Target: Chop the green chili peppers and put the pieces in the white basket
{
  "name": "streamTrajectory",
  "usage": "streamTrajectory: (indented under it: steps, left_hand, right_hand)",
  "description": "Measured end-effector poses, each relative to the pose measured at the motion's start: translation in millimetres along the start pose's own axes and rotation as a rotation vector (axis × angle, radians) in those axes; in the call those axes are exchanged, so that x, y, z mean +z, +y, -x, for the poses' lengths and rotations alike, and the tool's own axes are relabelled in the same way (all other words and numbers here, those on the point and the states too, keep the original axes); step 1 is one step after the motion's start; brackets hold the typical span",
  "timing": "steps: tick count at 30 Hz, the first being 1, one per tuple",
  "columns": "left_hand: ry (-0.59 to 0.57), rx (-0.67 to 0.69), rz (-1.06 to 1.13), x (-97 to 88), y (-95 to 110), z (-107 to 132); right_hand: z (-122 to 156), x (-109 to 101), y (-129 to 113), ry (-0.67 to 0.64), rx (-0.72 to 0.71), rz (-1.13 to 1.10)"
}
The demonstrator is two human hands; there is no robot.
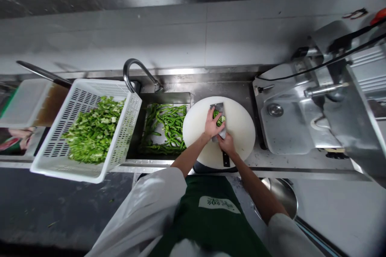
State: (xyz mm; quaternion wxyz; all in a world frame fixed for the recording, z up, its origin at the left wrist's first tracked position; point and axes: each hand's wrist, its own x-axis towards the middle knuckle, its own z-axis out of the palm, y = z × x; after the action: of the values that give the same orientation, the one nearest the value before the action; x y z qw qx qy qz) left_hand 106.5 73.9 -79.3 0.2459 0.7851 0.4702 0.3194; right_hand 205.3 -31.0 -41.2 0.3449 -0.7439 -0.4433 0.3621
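Head view: holds down green peppers (pixel 220 119) with left hand (pixel 212 123), fingers curled over them, just above centre of the round cutting board (pixel 241 130). Grips cleaver (pixel 218 107) with right hand (pixel 226 143), closed round the handle at 6 o'clock. Blade half hidden behind the left hand. At 9 o'clock, more peppers in the sink (pixel 164 98), with a basket (pixel 126 128) beyond.

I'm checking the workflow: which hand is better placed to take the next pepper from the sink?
Probably the left hand: it steadies the pepper on the board, nearer the sink, while the right hand holds the knife.
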Motion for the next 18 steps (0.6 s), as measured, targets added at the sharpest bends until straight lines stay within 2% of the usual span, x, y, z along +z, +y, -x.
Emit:
streamTrajectory:
  steps: [3, 4, 6, 9, 12, 15, 17, 18]
  left_hand:
    - [0.097, -0.094, 0.023, -33.8, -4.3, 15.6]
    - [0.134, -0.12, 0.025, -52.7, -6.0, 22.6]
    - [0.229, -0.161, 0.003, -102.5, -10.5, 38.2]
    - [0.428, -0.2, -0.124, -199.7, -24.1, 64.7]
    - [0.67, -0.251, -0.294, -305.9, -50.5, 92.3]
    - [0.905, -0.323, -0.43, -406.8, -93.2, 114.1]
    - [1.01, -0.424, -0.467, -468.9, -129.3, 124.0]
    - [1.03, -0.5, -0.468, -496.9, -147.7, 128.4]
  right_hand:
    - [20.9, 29.1, -25.0, -0.059, 0.028, -0.014]
    - [28.9, 38.8, -37.0, -0.095, 0.031, -0.003]
    - [45.9, 59.9, -68.5, -0.195, 0.007, 0.045]
    - [72.3, 101.3, -134.9, -0.38, -0.11, 0.173]
    - [99.7, 155.3, -214.3, -0.571, -0.321, 0.256]
    - [125.1, 209.3, -282.6, -0.72, -0.501, 0.26]
    - [136.6, 236.8, -308.6, -0.774, -0.57, 0.24]
    - [139.7, 246.1, -313.7, -0.777, -0.586, 0.231]
